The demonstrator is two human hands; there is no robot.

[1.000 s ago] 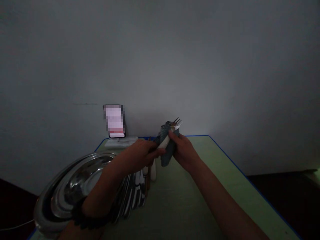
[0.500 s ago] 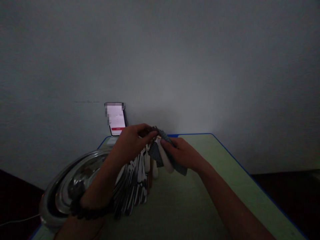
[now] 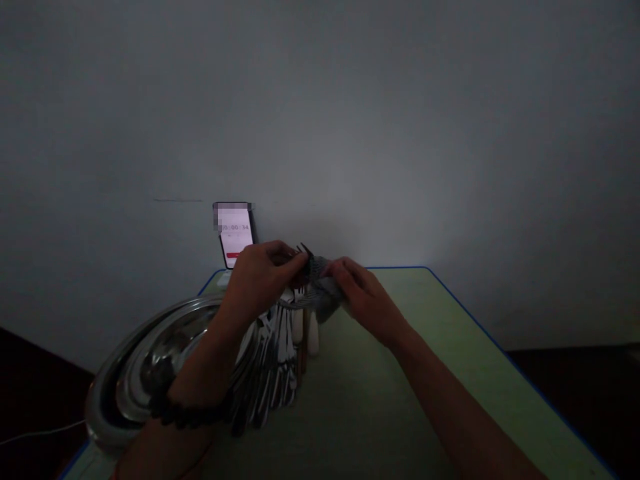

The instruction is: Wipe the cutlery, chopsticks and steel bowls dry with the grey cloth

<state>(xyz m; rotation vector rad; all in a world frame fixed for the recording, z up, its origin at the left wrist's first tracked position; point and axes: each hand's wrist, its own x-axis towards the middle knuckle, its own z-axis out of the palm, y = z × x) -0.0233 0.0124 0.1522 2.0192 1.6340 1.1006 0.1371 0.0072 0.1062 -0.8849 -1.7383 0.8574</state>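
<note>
A pale green worktop (image 3: 380,407) with a blue edge runs up to a plain grey wall (image 3: 360,133), and the whole scene is dim. On the left sit two shiny metal basins, a smaller basin (image 3: 150,373) resting inside a larger basin (image 3: 100,407); the left forearm, with a dark beaded bracelet (image 3: 187,415) at the wrist, crosses in front and hides part of both. Just right of the basins lies a close row of metal cutlery (image 3: 273,377), its near ends fanned toward the person, with a brown stick (image 3: 303,350) and a pale handle (image 3: 313,333) along its right side. Behind the left hand, a phone (image 3: 235,230) leans upright near the wall, a timer on its lit screen and its lower corner covered by that hand. A thin white cable (image 3: 43,435) runs in from the left. The fork (image 3: 306,251) is up in the air above the far end of the row, its dark tines pointing up and to the left, the rest hidden by fingers and a crumpled grey patterned cloth (image 3: 326,300). The left hand (image 3: 265,270) pinches the fork close to its tines between thumb and fingers. The right hand (image 3: 364,297) is closed on the cloth, thumb and fingers pressed together; whether it also grips the handle beneath, I cannot tell.
</note>
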